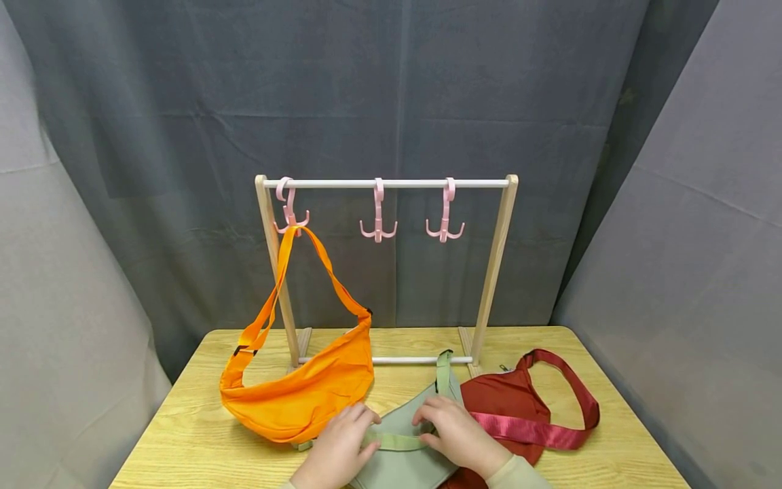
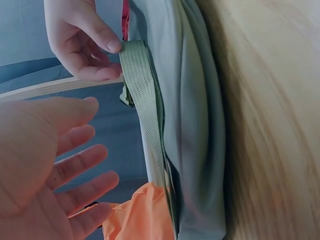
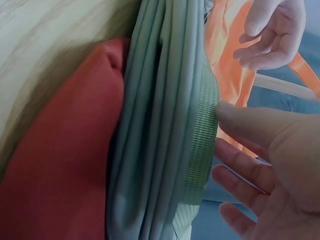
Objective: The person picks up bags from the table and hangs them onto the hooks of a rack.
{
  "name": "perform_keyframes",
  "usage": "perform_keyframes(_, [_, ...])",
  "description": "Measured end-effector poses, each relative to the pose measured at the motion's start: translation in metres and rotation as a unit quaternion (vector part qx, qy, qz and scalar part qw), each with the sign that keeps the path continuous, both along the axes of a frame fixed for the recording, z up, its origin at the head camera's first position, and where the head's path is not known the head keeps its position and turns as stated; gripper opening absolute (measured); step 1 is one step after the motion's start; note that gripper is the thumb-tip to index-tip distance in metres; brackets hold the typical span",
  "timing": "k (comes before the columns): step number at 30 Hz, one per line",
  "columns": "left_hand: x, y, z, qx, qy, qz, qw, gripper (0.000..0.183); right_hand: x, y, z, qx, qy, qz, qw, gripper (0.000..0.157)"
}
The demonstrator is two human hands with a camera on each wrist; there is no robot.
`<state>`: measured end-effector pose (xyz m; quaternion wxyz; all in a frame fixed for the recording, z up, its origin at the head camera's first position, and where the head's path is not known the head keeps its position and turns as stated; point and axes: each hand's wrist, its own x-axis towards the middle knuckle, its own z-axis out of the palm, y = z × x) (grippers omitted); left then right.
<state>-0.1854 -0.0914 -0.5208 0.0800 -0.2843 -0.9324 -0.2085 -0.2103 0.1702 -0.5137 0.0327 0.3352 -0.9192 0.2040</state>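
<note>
A grey-green shoulder bag lies on the table in front of me, its light green strap running across the top. My left hand hovers over the bag's left side, fingers spread and holding nothing; the left wrist view shows a gap between this hand and the strap. Over the right side is my right hand. In the right wrist view its thumb touches the strap's edge, with the other fingers loosely bent beside it.
An orange bag hangs by its strap from the left pink hook, its body low by the table. Two more pink hooks, middle and right, hang on the rack's rail. A dark red bag lies at right, partly under the green one.
</note>
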Motion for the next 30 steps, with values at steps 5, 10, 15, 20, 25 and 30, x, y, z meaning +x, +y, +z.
perform_keyframes(5, [0.0, 0.002, -0.003, -0.01, -0.002, 0.002, 0.9999, 0.032, 0.0, -0.001, -0.003, 0.012, 0.003, -0.002, 1.0, 0.016])
perform_keyframes(10, [-0.002, 0.005, -0.01, -0.018, -0.032, 0.007, 0.9993, 0.035, 0.001, -0.001, -0.005, 0.013, 0.01, -0.001, 1.0, 0.015])
perform_keyframes(15, [-0.003, 0.005, -0.015, -0.022, -0.045, 0.006, 0.9987, 0.036, 0.002, -0.001, -0.008, 0.019, 0.014, 0.001, 1.0, 0.014])
perform_keyframes(20, [-0.003, 0.006, -0.015, -0.027, -0.054, 0.0, 0.9981, 0.038, 0.004, 0.0, -0.01, 0.02, 0.016, 0.002, 1.0, 0.014])
perform_keyframes(25, [-0.003, 0.007, -0.016, -0.034, -0.058, 0.0, 0.9977, 0.039, 0.004, 0.0, -0.011, 0.017, 0.023, 0.004, 1.0, 0.015])
perform_keyframes(30, [-0.003, 0.007, -0.018, -0.038, -0.064, -0.004, 0.9972, 0.038, 0.005, 0.0, -0.011, 0.009, 0.021, 0.008, 1.0, 0.015])
